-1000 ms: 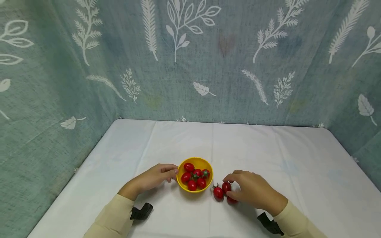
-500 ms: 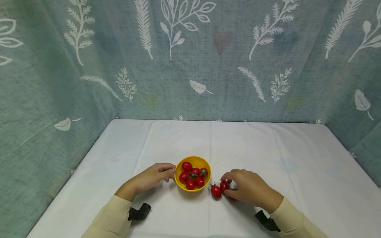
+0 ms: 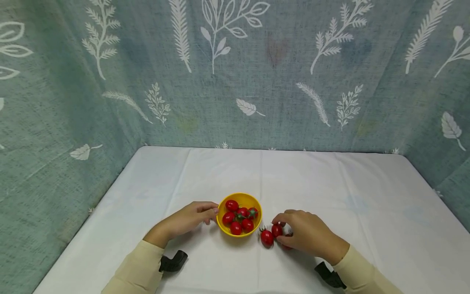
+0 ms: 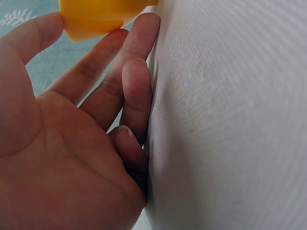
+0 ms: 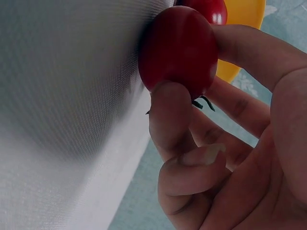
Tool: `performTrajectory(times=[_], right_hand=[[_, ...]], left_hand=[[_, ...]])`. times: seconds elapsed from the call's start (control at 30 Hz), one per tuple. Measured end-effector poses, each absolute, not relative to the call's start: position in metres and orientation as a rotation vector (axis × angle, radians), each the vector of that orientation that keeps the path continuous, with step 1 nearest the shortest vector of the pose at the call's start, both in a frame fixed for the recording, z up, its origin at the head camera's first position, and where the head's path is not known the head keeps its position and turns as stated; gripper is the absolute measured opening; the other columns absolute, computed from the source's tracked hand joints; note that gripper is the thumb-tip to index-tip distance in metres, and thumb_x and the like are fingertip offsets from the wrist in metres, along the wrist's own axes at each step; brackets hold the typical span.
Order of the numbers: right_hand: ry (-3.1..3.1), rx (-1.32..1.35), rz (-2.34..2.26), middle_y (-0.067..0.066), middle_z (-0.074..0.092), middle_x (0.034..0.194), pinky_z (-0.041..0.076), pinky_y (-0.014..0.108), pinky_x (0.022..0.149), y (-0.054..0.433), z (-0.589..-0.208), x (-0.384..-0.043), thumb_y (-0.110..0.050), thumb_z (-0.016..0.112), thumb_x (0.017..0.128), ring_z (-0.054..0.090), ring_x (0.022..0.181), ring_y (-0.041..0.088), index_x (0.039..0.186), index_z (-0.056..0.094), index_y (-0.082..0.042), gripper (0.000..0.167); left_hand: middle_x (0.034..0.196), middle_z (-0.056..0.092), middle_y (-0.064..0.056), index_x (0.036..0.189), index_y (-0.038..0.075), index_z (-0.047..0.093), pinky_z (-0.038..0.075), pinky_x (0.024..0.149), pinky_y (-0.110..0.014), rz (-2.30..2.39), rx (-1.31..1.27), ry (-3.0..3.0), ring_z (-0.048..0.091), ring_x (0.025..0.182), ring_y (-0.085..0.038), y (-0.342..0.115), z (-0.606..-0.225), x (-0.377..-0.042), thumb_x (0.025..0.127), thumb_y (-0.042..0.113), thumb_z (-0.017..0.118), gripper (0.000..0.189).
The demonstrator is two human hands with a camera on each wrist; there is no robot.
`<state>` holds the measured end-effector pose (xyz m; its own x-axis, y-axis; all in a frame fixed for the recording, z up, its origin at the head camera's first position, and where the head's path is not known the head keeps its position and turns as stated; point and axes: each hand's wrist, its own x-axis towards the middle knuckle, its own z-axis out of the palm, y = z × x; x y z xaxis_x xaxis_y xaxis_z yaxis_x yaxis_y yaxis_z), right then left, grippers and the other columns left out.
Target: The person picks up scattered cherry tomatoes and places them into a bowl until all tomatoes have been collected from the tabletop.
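Observation:
A yellow bowl (image 3: pixel 239 234) holds several red cherry tomatoes (image 3: pixel 236 228), some with green stems. My left hand (image 3: pixel 183 220) holds the bowl's left side; in the left wrist view the thumb meets the upper wall and a fingertip touches lower down. Right of the bowl, a loose cherry tomato (image 3: pixel 267 238) lies on the cloth, with another (image 3: pixel 277 230) beside it. A third sits partly hidden under my right hand (image 3: pixel 312 232). In the right wrist view, that hand pinches a cherry tomato (image 5: pixel 177 52) close to the cloth, with another tomato (image 5: pixel 211 9) beyond it.
White cloth (image 3: pixel 312 179) covers the table, which ends at the back in front of a green leaf-patterned curtain (image 3: pixel 279 81). Black wrist devices (image 3: pixel 173 261) sit below both hands at the beige sleeves (image 3: pixel 136 267).
The right hand has shifted slightly left, and its thumb now covers more of the third tomato. The left hand stays at the bowl. The head view has moved a little.

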<state>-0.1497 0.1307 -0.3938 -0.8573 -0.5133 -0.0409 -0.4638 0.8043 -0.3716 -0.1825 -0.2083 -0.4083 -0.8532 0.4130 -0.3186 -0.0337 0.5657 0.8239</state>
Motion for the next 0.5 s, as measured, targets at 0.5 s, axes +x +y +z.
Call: performTrajectory(times=[0.5], right_hand=[[2.976, -0.753, -0.540, -0.016, 0.066, 0.091, 0.043, 0.021, 0.059, 0.1327, -0.3885, -0.1481, -0.031, 0.083, 0.079, 0.052, 0.071, 0.003, 0.106, 0.072, -0.023, 0.031]], left_hand=[[0.103, 0.069, 0.000, 0.129, 0.022, 0.065, 0.035, 0.071, -0.033, 1.187, 0.270, 2.346, 0.053, 0.096, -0.021, -0.2086, -0.4136, -0.1850, 0.100, 0.051, 0.052, 0.044]])
